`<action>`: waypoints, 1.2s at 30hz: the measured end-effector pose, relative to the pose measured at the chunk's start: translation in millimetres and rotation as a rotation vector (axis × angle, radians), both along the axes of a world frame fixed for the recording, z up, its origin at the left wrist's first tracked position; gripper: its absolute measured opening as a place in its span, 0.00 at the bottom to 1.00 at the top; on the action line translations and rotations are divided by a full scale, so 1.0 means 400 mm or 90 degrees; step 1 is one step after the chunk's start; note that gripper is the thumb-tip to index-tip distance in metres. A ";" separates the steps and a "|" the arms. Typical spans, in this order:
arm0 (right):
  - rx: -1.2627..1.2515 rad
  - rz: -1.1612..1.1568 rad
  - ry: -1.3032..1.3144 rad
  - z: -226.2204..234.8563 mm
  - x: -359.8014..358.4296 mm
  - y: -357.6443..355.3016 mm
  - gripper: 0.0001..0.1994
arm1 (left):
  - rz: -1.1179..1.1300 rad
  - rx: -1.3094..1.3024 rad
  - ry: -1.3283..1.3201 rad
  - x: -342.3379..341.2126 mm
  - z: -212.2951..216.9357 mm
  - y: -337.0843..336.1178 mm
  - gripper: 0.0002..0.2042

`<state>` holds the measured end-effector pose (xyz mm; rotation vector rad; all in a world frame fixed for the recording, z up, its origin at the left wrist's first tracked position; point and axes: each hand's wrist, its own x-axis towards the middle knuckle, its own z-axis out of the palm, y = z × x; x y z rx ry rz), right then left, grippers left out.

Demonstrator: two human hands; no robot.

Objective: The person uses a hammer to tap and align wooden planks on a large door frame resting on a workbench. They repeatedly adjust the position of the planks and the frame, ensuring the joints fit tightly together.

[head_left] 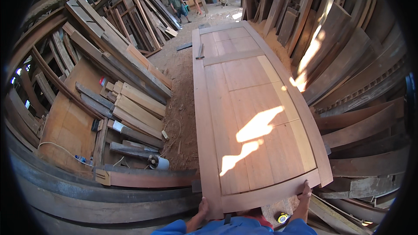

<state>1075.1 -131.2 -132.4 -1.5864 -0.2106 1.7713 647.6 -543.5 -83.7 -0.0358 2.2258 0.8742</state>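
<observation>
Two hands of mine are at the near end of a wooden door (252, 91), which lies flat in front of me and stretches away lengthwise. My right grip (305, 193) grasps the bottom rail close to the right corner, thumb laid over the edge, the other fingers mostly hidden. My left grip (203, 209) touches the left corner; I cannot tell whether its fingers close around the wood.

Smooth, pinkish-brown boards fill the frame, fine seams running between them, and a paler strip follows the right side of the long panel. A crossrail divides this from a shorter panel at the far end. Jagged patches of sunlight whiten the near half. On the far left stile rests a thin, dark tool (200, 52).

Just beyond the near edge, by my right forearm, sits a rounded yellow-and-black tape measure (283, 218). Left of the door, the floor (183, 124) is brown and crumbly, with a pale cylindrical container (160, 162) and squared, light-coloured planks (139, 115) beside it. Weathered, rough-faced boards (344, 67) lean thickly along the right. Far off stands a person (177, 5) in dark clothing.
</observation>
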 end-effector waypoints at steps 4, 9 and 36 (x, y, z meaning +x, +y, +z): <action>-0.033 -0.024 -0.078 -0.020 -0.039 -0.006 0.30 | 0.029 0.005 -0.029 -0.011 -0.042 -0.011 0.40; 0.025 0.060 -0.284 -0.027 0.009 0.018 0.34 | 0.020 0.061 -0.112 -0.017 -0.015 0.085 0.40; 0.094 0.835 -0.916 0.361 -0.594 -0.338 0.28 | -0.373 -0.208 0.014 -0.375 0.298 0.053 0.32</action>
